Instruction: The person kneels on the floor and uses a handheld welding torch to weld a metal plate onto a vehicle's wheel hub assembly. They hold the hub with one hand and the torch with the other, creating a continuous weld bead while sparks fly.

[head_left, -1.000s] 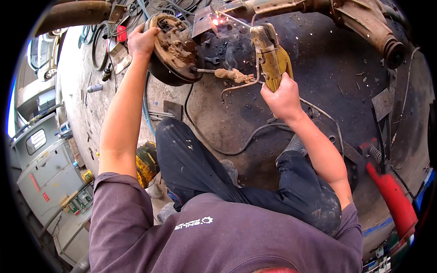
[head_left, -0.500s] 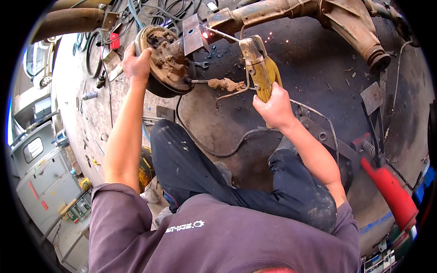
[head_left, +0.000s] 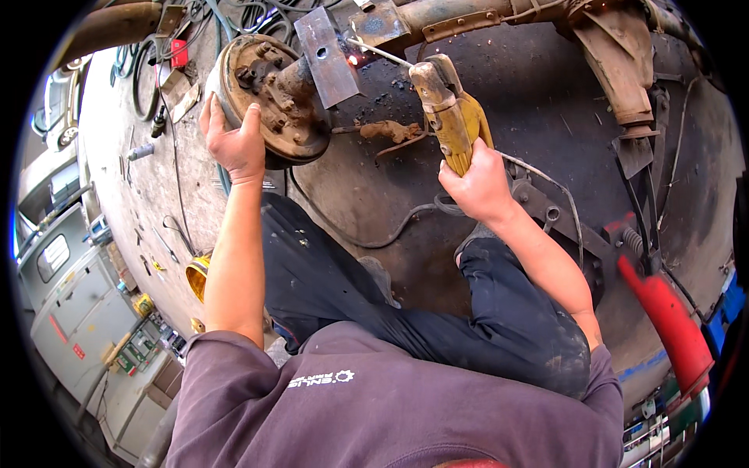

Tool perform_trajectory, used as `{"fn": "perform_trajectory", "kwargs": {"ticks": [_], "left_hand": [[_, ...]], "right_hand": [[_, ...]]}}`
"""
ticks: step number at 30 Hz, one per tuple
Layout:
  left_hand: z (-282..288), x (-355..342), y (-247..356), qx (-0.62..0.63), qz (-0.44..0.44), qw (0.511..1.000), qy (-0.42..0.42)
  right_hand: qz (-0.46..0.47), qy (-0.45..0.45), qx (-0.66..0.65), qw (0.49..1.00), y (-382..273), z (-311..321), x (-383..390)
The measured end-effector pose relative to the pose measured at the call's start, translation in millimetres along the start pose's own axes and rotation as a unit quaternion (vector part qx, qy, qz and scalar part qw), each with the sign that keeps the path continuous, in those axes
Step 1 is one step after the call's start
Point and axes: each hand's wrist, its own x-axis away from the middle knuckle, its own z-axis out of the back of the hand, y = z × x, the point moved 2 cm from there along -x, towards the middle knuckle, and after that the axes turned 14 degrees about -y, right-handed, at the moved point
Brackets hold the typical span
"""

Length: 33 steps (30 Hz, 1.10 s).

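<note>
My left hand (head_left: 238, 144) grips the lower left rim of a rusty round brake drum assembly (head_left: 273, 101), fingers along its side. My right hand (head_left: 476, 175) is closed round a yellow welding electrode holder (head_left: 449, 113). A thin electrode rod (head_left: 382, 52) runs from the holder's head up and left to the edge of a steel plate with a hole (head_left: 335, 70), where small sparks glow. The plate sits on the rusty axle tube beside the drum. A second flat plate (head_left: 381, 23) lies just right of it on the axle.
A rusty axle housing (head_left: 608, 70) crosses the top. Cables and hoses (head_left: 144, 78) lie upper left on the floor (head_left: 140, 195). A red jack (head_left: 663, 312) stands at right, a grey machine with a door (head_left: 70, 296) at left, and a linkage with a bolted arm (head_left: 554, 226) near my right forearm.
The drum is tilted round, its bolted face and the holed plate showing more fully. My left hand has moved lower on the rim. The holder is slightly further left, and fewer sparks show.
</note>
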Motion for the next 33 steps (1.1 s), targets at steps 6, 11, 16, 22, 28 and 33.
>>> {"fn": "perform_trajectory", "kwargs": {"ticks": [6, 11, 16, 22, 28, 33], "left_hand": [[2.7, -4.4, -1.0, -0.017, -0.014, 1.000, -0.015], [3.1, -7.4, -0.8, -0.015, -0.015, 1.000, -0.022], [5.2, -6.3, -3.8, -0.009, -0.007, 1.000, -0.027], [4.4, -8.1, -3.2, -0.001, -0.006, 1.000, -0.025], [4.2, -8.1, -4.7, -0.004, -0.008, 1.000, -0.022], [4.5, -6.9, -1.8, -0.017, -0.007, 1.000, -0.024]], "right_hand": [[-0.024, -0.007, 0.008, 1.000, 6.2, -5.9, 7.5], [-0.036, -0.014, 0.018, 0.999, 10.3, -8.3, 8.5], [-0.035, -0.017, 0.015, 0.999, 15.2, -13.2, 10.8], [-0.033, -0.013, 0.019, 0.999, 11.9, -13.3, 9.8], [-0.040, -0.016, 0.039, 0.998, 18.8, -16.8, 8.8], [-0.037, -0.010, 0.050, 0.998, 16.0, -16.2, 10.3]]}}
